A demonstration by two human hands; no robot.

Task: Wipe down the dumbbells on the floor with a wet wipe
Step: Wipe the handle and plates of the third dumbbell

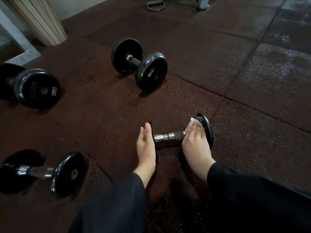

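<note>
Right hand (195, 145), fingers straight and together, pressing a white wet wipe (193, 121) flat against the inner face of the right-hand plate of the nearest dumbbell (170, 137), lower centre of the frame; only a small corner of the wipe showing past the fingertips. Left hand (145, 147) open too, fingers extended, palm laid against the outer face of that dumbbell's left plate, nothing gripped. Chrome collar and dark knurled handle bare between the two hands, lying across the frame on the dark red rubber floor (104, 105). Black sleeves (117, 204) covering both forearms along the bottom edge. Second dumbbell (139, 64) well apart at upper centre, angled, its near plate facing the camera. Third dumbbell (32, 88) at the left edge, middle height, partly cut off by the frame. Fourth dumbbell (50, 172) at lower left, near the left sleeve but not touching it, chrome handle visible. Slatted wooden column (38, 19) at upper left, a pale frame beside it. Grey cable handle (154, 5) on the floor at the top edge. Greyer, scuffed floor tiles (277, 64) filling the right side.
</note>
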